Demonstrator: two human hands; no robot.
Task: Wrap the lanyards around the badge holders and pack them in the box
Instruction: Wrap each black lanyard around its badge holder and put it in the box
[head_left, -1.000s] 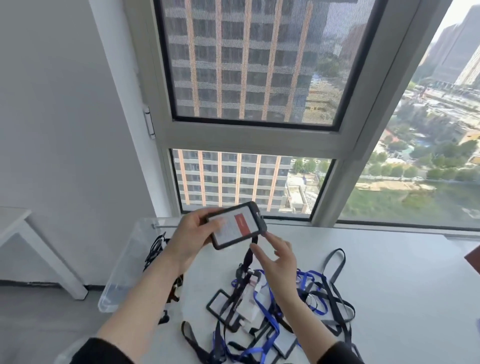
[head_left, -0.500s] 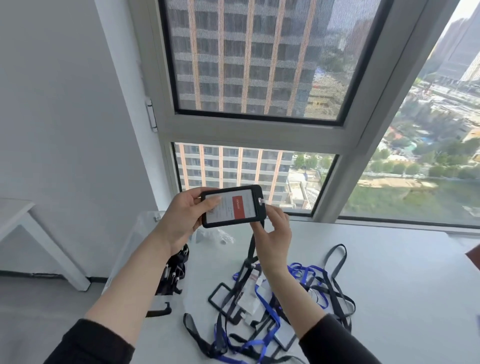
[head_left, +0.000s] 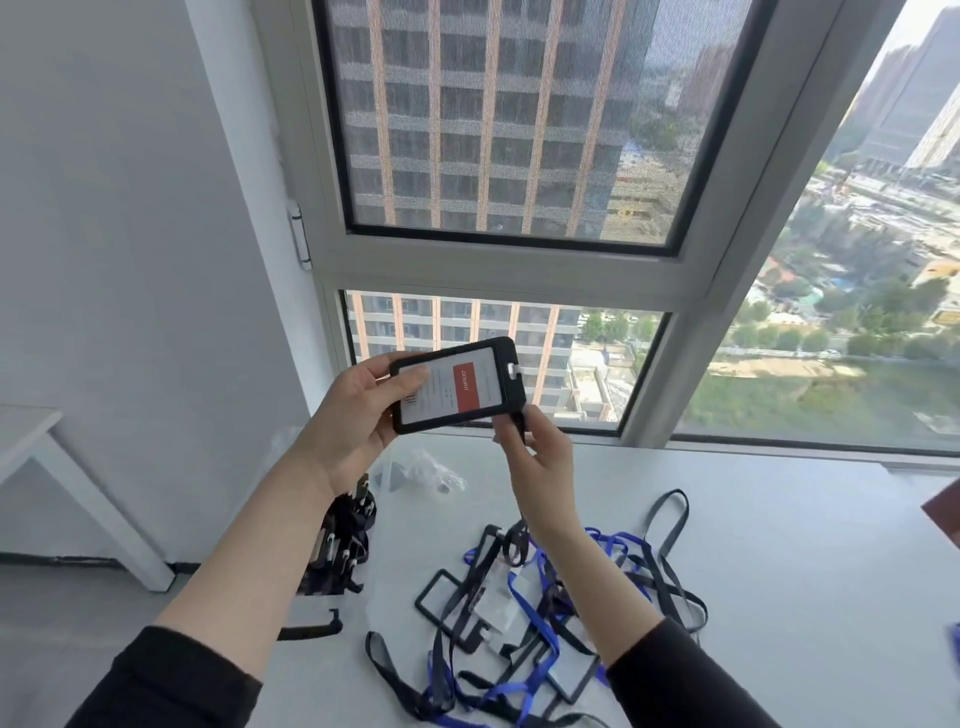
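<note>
A big window (head_left: 493, 130) fills the top, with tall buildings and green trees outside. A plain white wall (head_left: 130, 208) is on the left. Under the window is a wide white counter (head_left: 779, 545). A small white table (head_left: 31, 431) stands by the wall, apart from the counter.

On the counter, near the person, lies a messy pile (head_left: 530, 623) of black and blue straps and black card frames, all tangled up. A clear box (head_left: 311, 613) sits at the left end of the counter, partly hidden by the left arm. Inside it are black bundles (head_left: 340, 545). A crinkly clear bag (head_left: 431, 473) lies just behind the box and the pile.

The person wears black sleeves and holds both hands up in the air over the counter. The left hand (head_left: 358, 415) grips the left end of a black badge holder (head_left: 457, 384). The thumb lies on the front, and the fingers are curled round the back. The badge holder is turned sideways and tipped a little, with its clip end on the right. It has a white card with a red block in it.

The right hand (head_left: 540, 457) is just under the clip end. Its fingers are closed in a pinch on the black lanyard (head_left: 519, 418) that hangs from the badge holder.
</note>
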